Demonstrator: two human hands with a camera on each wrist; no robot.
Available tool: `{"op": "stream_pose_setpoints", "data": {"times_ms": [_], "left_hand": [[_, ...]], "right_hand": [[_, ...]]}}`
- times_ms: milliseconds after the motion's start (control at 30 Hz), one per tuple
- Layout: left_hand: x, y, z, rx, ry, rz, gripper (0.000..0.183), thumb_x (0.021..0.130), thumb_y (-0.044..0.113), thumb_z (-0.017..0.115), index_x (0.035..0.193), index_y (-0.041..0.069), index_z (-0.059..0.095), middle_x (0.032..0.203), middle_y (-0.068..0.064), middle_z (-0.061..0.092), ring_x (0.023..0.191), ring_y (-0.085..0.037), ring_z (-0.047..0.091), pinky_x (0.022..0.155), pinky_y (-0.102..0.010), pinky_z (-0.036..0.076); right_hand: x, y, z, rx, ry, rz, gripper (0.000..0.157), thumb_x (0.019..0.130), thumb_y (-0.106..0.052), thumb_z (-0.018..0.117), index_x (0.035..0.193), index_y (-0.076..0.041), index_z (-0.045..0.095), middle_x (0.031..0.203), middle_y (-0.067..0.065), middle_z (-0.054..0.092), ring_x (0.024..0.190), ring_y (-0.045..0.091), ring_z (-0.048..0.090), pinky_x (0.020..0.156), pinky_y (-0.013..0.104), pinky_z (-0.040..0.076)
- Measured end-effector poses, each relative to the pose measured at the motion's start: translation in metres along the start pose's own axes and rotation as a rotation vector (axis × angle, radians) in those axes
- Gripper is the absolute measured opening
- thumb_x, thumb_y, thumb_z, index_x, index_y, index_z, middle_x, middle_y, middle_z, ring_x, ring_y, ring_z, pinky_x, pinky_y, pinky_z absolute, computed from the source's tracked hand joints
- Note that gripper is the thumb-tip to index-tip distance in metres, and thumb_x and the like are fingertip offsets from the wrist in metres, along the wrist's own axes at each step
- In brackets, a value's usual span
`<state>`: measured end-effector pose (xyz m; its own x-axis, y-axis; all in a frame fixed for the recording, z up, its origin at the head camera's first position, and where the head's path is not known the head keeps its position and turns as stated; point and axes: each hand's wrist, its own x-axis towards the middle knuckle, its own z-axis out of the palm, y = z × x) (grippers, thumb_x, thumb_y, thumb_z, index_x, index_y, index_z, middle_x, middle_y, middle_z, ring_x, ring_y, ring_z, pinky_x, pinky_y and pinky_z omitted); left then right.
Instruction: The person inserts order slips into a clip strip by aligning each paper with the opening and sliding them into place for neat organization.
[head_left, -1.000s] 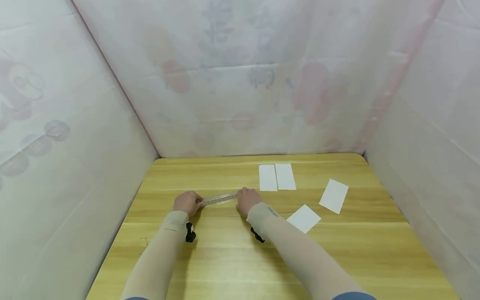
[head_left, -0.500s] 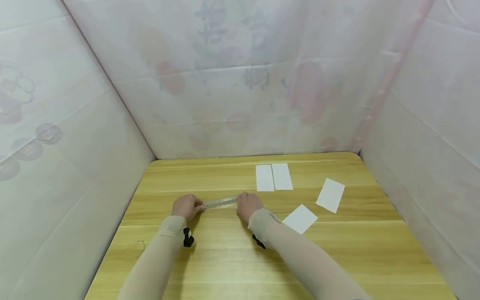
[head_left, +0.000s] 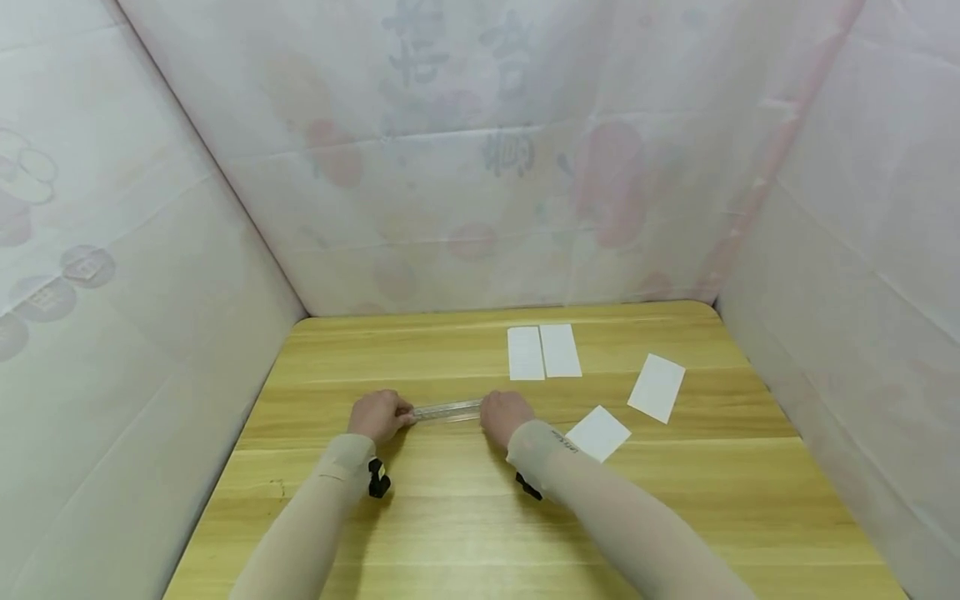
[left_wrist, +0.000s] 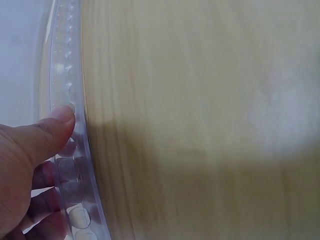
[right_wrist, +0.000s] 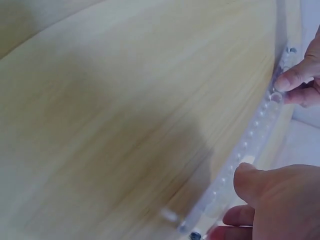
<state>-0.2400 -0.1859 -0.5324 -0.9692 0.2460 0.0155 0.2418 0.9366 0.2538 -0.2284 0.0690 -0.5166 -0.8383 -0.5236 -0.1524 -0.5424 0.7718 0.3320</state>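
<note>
A clear plastic ruler [head_left: 447,411] with a row of round holes spans the space between both hands, over the left-middle part of the table. My left hand [head_left: 377,416] pinches its left end; in the left wrist view the thumb lies on the near face of the ruler [left_wrist: 66,82], and other fingers show through behind it. The right end is held by my right hand [head_left: 506,416]. From the right wrist, the right hand [right_wrist: 282,192] grips near one end of the ruler [right_wrist: 250,137], with the left hand [right_wrist: 302,80] near the other.
Two white paper cards, a left one [head_left: 526,353] and a right one [head_left: 560,351], lie side by side behind the right hand. Another card [head_left: 657,388] lies farther right, and one [head_left: 600,432] is beside the right forearm. Fabric walls surround the wooden table [head_left: 450,517].
Both hands have shifted slightly right and toward the body with the ruler, which now lies more level across the view. The head view has shifted a little. The cards keep their places.
</note>
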Motion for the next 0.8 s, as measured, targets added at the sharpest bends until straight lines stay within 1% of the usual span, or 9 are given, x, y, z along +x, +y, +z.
{"op": "stream_pose_setpoints", "data": {"times_ms": [100,133,233,367,433,500,633,800], "left_hand": [[0.0,0.008,0.0,0.013,-0.009,0.01,0.025,0.082,0.035,0.076,0.101,0.02,0.078,0.092,0.002,0.069,0.083,-0.019,0.065,0.074,-0.039,0.053],[0.0,0.01,0.001,0.016,-0.009,0.014,0.024,0.082,0.035,0.076,0.101,0.02,0.078,0.091,0.003,0.069,0.083,-0.019,0.065,0.074,-0.038,0.053],[-0.001,0.019,0.002,0.023,-0.006,0.032,0.024,0.081,0.036,0.076,0.1,0.021,0.078,0.09,0.004,0.068,0.083,-0.017,0.065,0.075,-0.037,0.053],[0.0,0.031,0.003,0.035,0.002,0.077,0.025,0.081,0.038,0.076,0.1,0.021,0.078,0.088,0.004,0.068,0.081,-0.016,0.065,0.072,-0.036,0.053],[0.001,0.036,0.004,0.037,0.003,0.098,0.025,0.081,0.038,0.076,0.1,0.021,0.078,0.088,0.005,0.068,0.08,-0.016,0.065,0.072,-0.036,0.053],[0.002,0.039,0.006,0.042,0.002,0.104,0.026,0.081,0.039,0.075,0.1,0.022,0.078,0.088,0.005,0.068,0.08,-0.015,0.064,0.071,-0.036,0.053],[0.003,0.043,0.009,0.049,0.0,0.099,0.026,0.081,0.04,0.074,0.101,0.023,0.078,0.088,0.006,0.068,0.08,-0.014,0.064,0.072,-0.035,0.052],[0.006,0.042,0.009,0.055,-0.006,0.141,0.028,0.083,0.041,0.072,0.103,0.021,0.077,0.089,0.005,0.068,0.078,-0.013,0.063,0.068,-0.032,0.052]], "right_hand": [[-0.003,0.006,-0.002,0.049,-0.008,0.006,0.018,0.095,-0.022,0.061,0.082,-0.01,0.061,0.072,0.001,0.056,0.067,0.012,0.056,0.057,0.026,0.052],[-0.003,0.008,-0.001,0.055,-0.007,0.006,0.017,0.095,-0.02,0.061,0.081,-0.01,0.062,0.071,0.0,0.056,0.067,0.012,0.057,0.057,0.027,0.053],[-0.006,0.016,0.0,0.067,-0.004,0.0,0.015,0.092,-0.008,0.062,0.077,-0.012,0.062,0.069,-0.001,0.059,0.065,0.012,0.059,0.058,0.027,0.053],[-0.011,0.028,0.004,0.04,0.03,-0.029,0.018,0.087,-0.002,0.065,0.073,-0.014,0.064,0.068,-0.003,0.06,0.062,0.011,0.058,0.059,0.027,0.053],[-0.014,0.033,0.005,0.029,0.047,-0.044,0.019,0.084,-0.001,0.067,0.072,-0.016,0.065,0.068,-0.003,0.061,0.061,0.011,0.057,0.06,0.026,0.052],[-0.016,0.038,0.007,0.021,0.054,-0.054,0.02,0.084,-0.002,0.068,0.071,-0.016,0.065,0.066,-0.004,0.06,0.058,0.01,0.055,0.058,0.025,0.051],[-0.017,0.045,0.012,0.013,0.075,-0.068,0.019,0.083,-0.003,0.07,0.068,-0.015,0.065,0.062,-0.003,0.059,0.054,0.009,0.052,0.055,0.025,0.05],[-0.014,0.05,0.018,-0.001,0.102,-0.032,0.019,0.083,-0.006,0.071,0.067,-0.014,0.064,0.061,-0.001,0.058,0.053,0.012,0.053,0.054,0.028,0.052]]}}
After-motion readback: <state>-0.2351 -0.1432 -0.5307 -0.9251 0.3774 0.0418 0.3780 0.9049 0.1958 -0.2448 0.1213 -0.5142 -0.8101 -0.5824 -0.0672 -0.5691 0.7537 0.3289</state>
